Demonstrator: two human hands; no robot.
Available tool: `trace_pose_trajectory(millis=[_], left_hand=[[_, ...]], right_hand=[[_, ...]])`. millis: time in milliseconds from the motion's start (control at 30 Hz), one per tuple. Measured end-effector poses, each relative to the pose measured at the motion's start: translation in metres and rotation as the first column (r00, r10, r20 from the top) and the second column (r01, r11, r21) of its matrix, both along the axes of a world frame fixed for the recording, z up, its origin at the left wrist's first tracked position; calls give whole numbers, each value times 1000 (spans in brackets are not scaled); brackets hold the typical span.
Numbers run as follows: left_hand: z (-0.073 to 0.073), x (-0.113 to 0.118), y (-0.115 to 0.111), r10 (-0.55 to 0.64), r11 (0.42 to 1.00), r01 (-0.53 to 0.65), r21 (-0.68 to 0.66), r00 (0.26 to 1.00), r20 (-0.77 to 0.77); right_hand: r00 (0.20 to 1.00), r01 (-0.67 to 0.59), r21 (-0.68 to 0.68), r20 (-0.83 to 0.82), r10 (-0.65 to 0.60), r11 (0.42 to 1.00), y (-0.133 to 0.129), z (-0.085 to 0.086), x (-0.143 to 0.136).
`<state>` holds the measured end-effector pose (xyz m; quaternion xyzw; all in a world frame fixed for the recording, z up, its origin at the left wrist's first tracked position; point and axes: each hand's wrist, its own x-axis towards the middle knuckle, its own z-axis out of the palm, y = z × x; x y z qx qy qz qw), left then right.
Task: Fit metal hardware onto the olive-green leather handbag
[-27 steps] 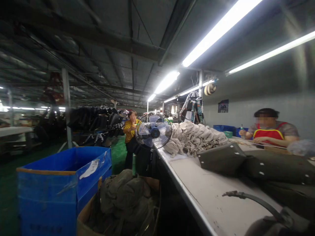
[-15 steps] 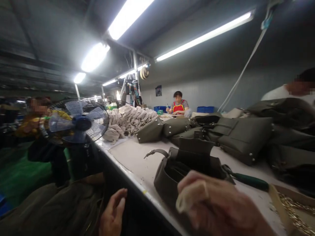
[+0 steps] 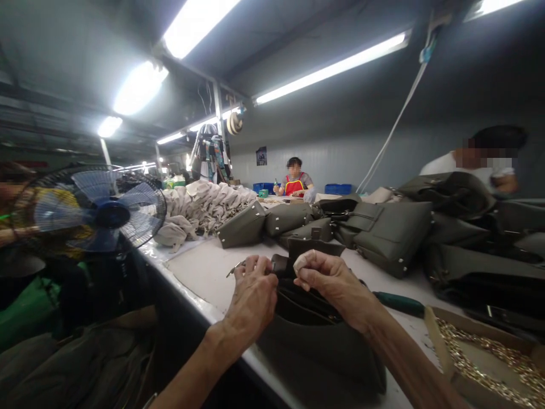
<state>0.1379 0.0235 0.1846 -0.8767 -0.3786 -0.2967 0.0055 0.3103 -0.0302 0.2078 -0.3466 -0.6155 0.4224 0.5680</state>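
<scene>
A dark olive handbag (image 3: 319, 352) stands at the table's near edge with its top gaping and a zipper showing inside. My left hand (image 3: 255, 287) is closed over the short strap at the bag's left side; the strap's metal end (image 3: 234, 269) pokes out past the fingers. My right hand (image 3: 330, 278) hovers over the bag's opening, thumb and forefinger pinched together. Pale wrapping covers a fingertip there, and whatever lies in the pinch is too small to make out. Just right of the bag lies a green-handled tool (image 3: 400, 303), its head hidden.
A shallow box (image 3: 457, 375) of small gold metal parts is at the right. More dark bags (image 3: 394, 238) are heaped behind, beside a pile of pale pieces (image 3: 208, 204). A fan (image 3: 110, 213) stands left. Co-workers sit across the table (image 3: 191, 264) and at both sides.
My left hand has risen from below the table edge onto the bag's strap. My right hand has moved back over the bag's opening. The bag now sits turned and nearer, and the view has shifted right.
</scene>
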Motion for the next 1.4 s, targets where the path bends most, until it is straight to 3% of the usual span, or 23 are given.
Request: trace_pose_trajectory(millis=[133, 200, 267, 300, 333, 400, 467, 567, 733, 967, 1100, 1233, 1400], left_hand=[[-8, 1, 10, 135, 989, -141, -31, 980, -144], [-11, 0, 15, 162, 981, -178, -82, 971, -175], [-11, -2, 19, 110, 975, -139, -173, 980, -163], [-11, -4, 21, 68, 970, -99, -220, 987, -142], [-11, -5, 23, 29, 963, -59, -261, 993, -117], [-11, -9, 27, -18, 952, -5, -305, 997, -75], [-14, -11, 30, -5, 950, -12, -313, 998, -54], [-22, -8, 35, 31, 956, -27, -294, 999, 9], [-41, 0, 48, 57, 979, -25, -203, 986, 154], [-49, -13, 49, -49, 988, 79, -136, 976, 210], [-47, -23, 48, -105, 977, 133, -168, 980, 166], [-46, -28, 49, -169, 963, 190, -192, 978, 119], [-43, -32, 46, -161, 959, 179, -221, 982, 98]], right_hand=[[988, -84, -50, -130, 77, 995, -1, 4, 4], [989, -95, -41, -120, 90, 995, 1, 3, 5], [999, -41, -3, 15, 41, 999, 5, -2, 4], [987, 30, 36, 160, -36, 999, 9, -6, 3], [934, 114, 89, 329, -138, 989, 12, -11, 2], [735, 243, 207, 599, -319, 948, 21, -23, -2], [592, 272, 264, 712, -377, 925, 30, -34, -7], [603, 183, 209, 748, -278, 961, 40, -39, -11], [641, 50, 92, 760, -103, 994, 38, -28, -8], [644, 109, 145, 743, -181, 983, 30, -28, -3], [624, 17, 142, 772, -121, 990, 26, -25, -15], [543, -91, 141, 837, -69, 986, 31, -28, -24], [459, -44, 192, 875, -151, 980, 53, -47, -16]])
